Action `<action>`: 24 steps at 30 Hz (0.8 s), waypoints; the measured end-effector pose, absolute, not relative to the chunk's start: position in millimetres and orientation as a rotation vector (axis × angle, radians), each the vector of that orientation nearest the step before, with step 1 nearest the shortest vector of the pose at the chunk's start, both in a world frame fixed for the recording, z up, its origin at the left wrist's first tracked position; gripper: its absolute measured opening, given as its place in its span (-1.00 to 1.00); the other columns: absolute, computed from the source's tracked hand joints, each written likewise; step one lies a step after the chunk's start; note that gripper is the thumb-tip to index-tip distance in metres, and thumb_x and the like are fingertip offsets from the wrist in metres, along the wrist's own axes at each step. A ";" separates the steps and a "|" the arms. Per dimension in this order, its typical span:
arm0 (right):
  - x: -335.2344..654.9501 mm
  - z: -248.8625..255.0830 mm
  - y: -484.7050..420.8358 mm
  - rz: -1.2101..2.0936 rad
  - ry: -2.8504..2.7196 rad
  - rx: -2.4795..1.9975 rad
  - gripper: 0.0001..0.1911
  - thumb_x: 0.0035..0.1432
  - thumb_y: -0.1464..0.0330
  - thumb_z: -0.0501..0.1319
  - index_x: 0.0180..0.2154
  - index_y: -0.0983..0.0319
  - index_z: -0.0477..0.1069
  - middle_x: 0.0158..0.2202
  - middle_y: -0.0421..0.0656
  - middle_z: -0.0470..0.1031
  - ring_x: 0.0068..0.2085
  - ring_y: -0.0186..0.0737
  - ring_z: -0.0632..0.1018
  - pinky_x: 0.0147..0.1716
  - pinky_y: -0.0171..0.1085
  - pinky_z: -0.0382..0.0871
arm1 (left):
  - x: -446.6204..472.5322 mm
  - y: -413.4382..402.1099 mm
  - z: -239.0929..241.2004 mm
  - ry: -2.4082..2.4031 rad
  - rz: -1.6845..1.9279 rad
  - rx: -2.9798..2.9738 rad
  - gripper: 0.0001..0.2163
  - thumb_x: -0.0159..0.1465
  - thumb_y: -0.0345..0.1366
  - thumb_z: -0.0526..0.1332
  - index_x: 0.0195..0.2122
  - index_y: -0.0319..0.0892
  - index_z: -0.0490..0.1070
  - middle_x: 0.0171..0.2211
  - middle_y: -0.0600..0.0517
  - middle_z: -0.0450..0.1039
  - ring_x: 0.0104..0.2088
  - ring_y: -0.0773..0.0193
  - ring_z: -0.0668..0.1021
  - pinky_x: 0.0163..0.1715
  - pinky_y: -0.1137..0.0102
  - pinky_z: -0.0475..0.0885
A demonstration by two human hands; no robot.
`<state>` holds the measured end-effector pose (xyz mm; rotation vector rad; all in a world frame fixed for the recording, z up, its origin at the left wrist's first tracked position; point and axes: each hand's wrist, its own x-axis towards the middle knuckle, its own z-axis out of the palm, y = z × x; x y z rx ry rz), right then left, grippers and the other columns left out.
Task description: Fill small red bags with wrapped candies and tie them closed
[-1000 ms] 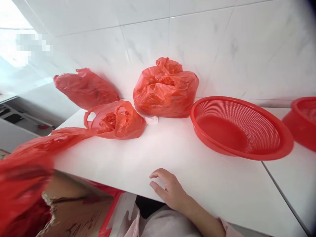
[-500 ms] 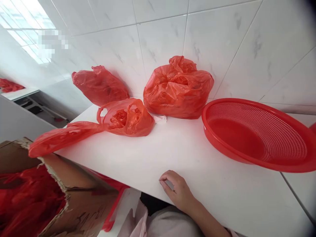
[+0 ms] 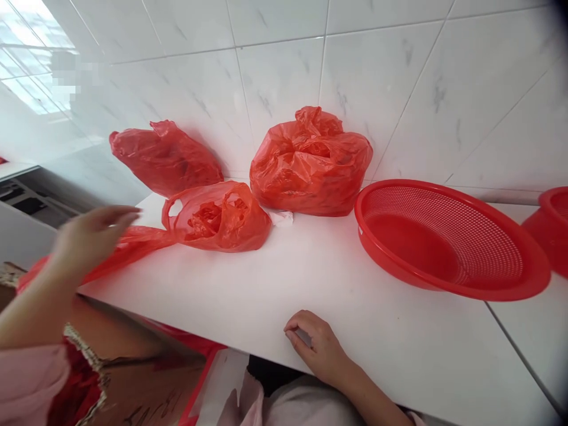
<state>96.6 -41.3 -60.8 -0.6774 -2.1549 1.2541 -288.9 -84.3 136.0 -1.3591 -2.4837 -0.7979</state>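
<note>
A left hand (image 3: pixel 95 236), fingers spread and empty, reaches over the flat, crumpled red plastic bag (image 3: pixel 133 245) draping the white surface (image 3: pixel 310 284) edge, best pinched near its mouth, while the right hand (image 3: pixel 317 346), loosely curled and empty, steadies there.

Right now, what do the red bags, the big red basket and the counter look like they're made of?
The bags, like the open bag nearest the left hand, look like thin, glossy plastic film: crinkled and translucent. The basket seems rigid moulded plastic, with fine perforated walls and a smooth rim. The counter is white, smooth and matte, possibly stone or laminate.
</note>
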 end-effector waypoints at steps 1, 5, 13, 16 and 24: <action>97.2 -59.4 -41.6 1.261 -2.154 -0.689 -0.88 0.24 0.45 0.10 -0.28 0.20 0.41 -0.32 -0.16 0.48 -0.29 -0.28 0.47 -0.25 -0.29 0.35 | -290.2 -64.0 124.4 -2.534 -0.751 -1.371 -0.71 0.26 -0.09 0.25 -0.20 -0.25 0.50 -0.34 0.08 0.52 -0.27 0.23 0.57 -0.15 0.22 0.48; 99.0 -55.2 -41.8 1.269 -2.146 -0.714 -0.88 0.22 0.46 0.11 -0.30 0.20 0.42 -0.32 -0.16 0.48 -0.28 -0.27 0.48 -0.25 -0.29 0.36 | -280.8 -6.3 94.2 -2.663 -0.678 -1.457 -0.63 0.08 0.02 0.34 -0.41 -0.25 0.49 -0.54 0.20 0.48 -0.32 0.28 0.60 -0.20 0.42 0.47; 97.6 -57.9 -39.8 1.281 -2.125 -0.702 -0.89 0.19 0.46 0.13 -0.32 0.20 0.42 -0.33 -0.17 0.49 -0.28 -0.27 0.48 -0.24 -0.28 0.37 | -297.3 23.7 168.2 -2.349 -1.256 -1.081 -0.61 0.32 -0.18 0.05 -0.03 -0.44 0.38 -0.28 0.09 0.51 -0.10 0.12 0.56 -0.07 0.02 0.41; 97.6 -57.2 -40.4 1.334 -2.099 -0.727 -0.89 0.20 0.45 0.13 -0.32 0.21 0.43 -0.32 -0.16 0.50 -0.27 -0.26 0.49 -0.23 -0.27 0.37 | -275.6 18.6 180.4 -1.979 -1.944 -1.037 -0.71 0.33 -0.32 0.07 -0.02 -0.43 0.32 -0.36 0.11 0.48 -0.25 0.31 0.58 -0.15 0.09 0.45; 116.6 -19.7 -16.0 1.606 -1.442 -0.741 -0.57 0.31 0.06 0.04 0.09 0.13 0.28 0.02 0.00 0.46 -0.06 -0.15 0.53 -0.12 -0.16 0.46 | -101.3 -32.0 90.6 -2.232 -2.689 -2.098 -0.76 0.14 -0.12 0.36 -0.40 -0.23 0.51 -0.46 0.03 0.51 -0.43 0.30 0.51 -0.41 0.44 0.46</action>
